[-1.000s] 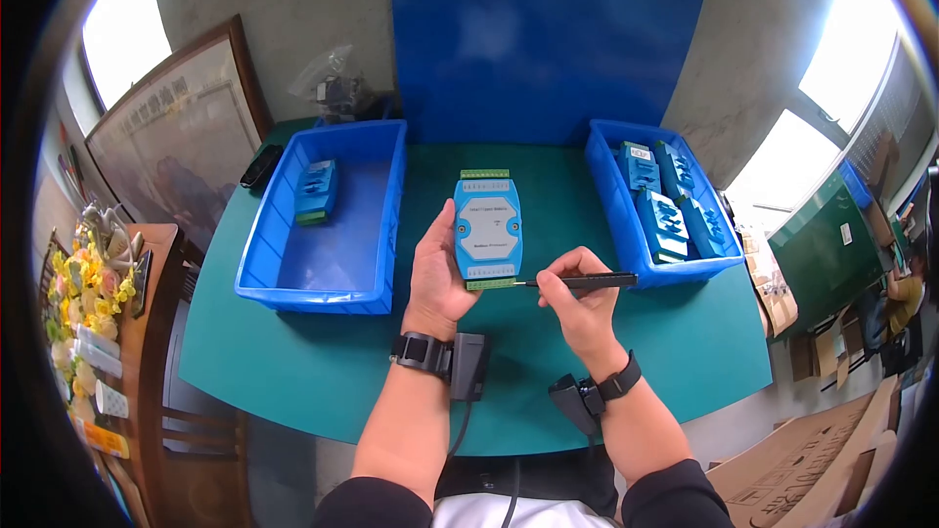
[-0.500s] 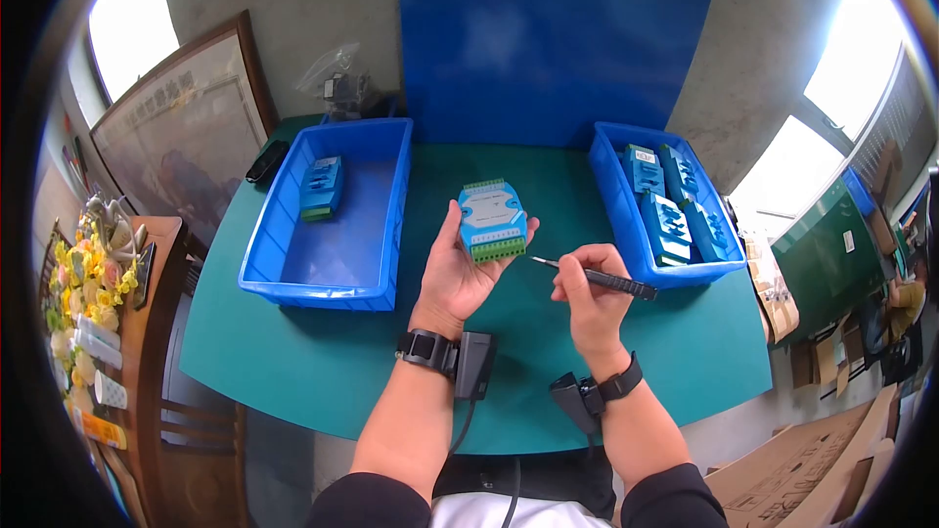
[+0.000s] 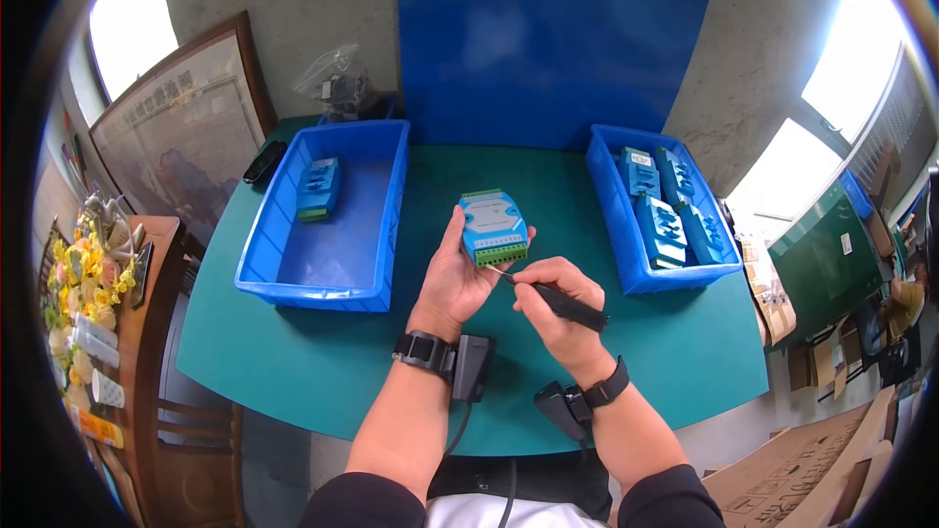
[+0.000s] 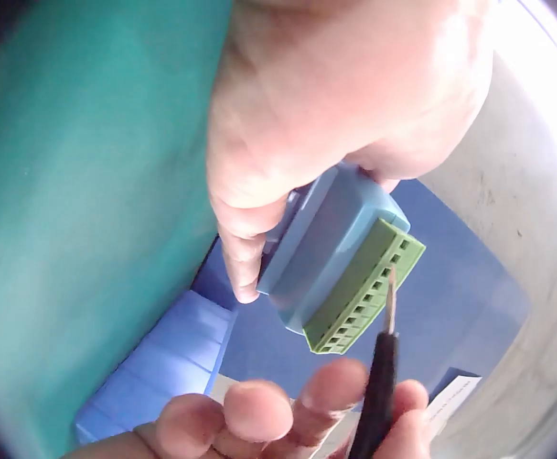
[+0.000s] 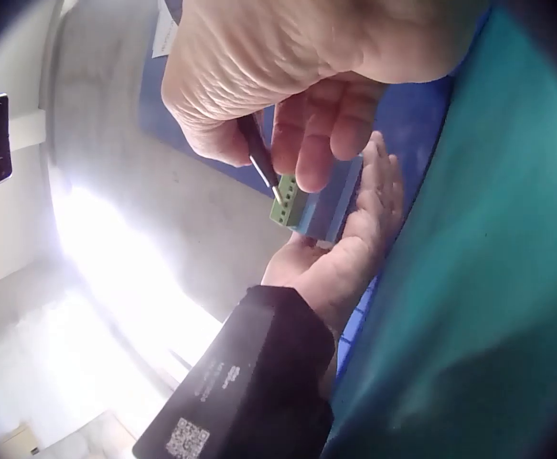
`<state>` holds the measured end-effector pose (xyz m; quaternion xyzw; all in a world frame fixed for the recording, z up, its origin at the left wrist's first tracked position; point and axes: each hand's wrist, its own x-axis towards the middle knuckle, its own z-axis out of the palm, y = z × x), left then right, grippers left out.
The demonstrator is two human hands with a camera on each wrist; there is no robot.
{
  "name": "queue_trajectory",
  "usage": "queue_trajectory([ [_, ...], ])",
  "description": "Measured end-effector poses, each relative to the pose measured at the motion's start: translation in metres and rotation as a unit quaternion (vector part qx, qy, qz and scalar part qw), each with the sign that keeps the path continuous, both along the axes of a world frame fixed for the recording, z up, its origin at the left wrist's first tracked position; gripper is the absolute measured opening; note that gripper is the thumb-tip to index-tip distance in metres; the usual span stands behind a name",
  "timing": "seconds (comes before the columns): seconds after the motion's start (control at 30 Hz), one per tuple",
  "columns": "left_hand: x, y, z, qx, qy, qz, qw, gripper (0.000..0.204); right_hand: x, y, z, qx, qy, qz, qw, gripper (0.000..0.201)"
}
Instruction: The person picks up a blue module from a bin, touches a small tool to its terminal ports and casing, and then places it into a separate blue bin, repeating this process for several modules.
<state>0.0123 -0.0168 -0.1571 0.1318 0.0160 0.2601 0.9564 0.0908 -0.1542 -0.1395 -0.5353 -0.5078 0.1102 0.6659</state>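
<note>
Head cam: L hand (image 3: 452,284) gripped blue module (image 3: 495,217) above green table (image 3: 293,362), R hand (image 3: 565,340) pinched screwdriver (image 3: 579,310), tip just moved from beside module to its green term. block (image 3: 503,255) (contact unclear), so work looked focused on that end.

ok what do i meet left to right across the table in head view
Left blue bin holding one module, blue module with green terminal blocks in the left hand, screwdriver in the right hand, right blue bin holding four modules
</note>
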Motion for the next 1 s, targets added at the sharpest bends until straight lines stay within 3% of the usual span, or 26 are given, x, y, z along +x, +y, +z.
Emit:
queue_trajectory([
  [0.17,-0.002,0.000,0.006,0.004,0.025,0.039,0.999,0.049,0.003,-0.003,0.004,0.011,0.113,-0.044,0.993,0.009],
  [0.47,-0.003,0.004,0.003,-0.034,0.002,0.026,0.999,0.049,0.003,-0.004,0.004,-0.008,0.077,-0.043,0.996,0.009],
  [0.57,-0.006,0.006,0.002,-0.041,-0.014,0.032,0.999,0.052,0.004,-0.003,0.004,0.019,0.117,-0.061,0.991,0.010],
  [0.87,-0.007,0.008,-0.001,-0.002,0.001,-0.033,0.999,0.051,0.007,-0.006,0.011,0.038,0.251,0.026,0.967,0.011],
  [1.0,-0.006,0.006,0.001,0.042,0.012,-0.042,0.998,0.051,0.013,-0.006,0.004,0.031,0.251,0.046,0.966,0.010],
])
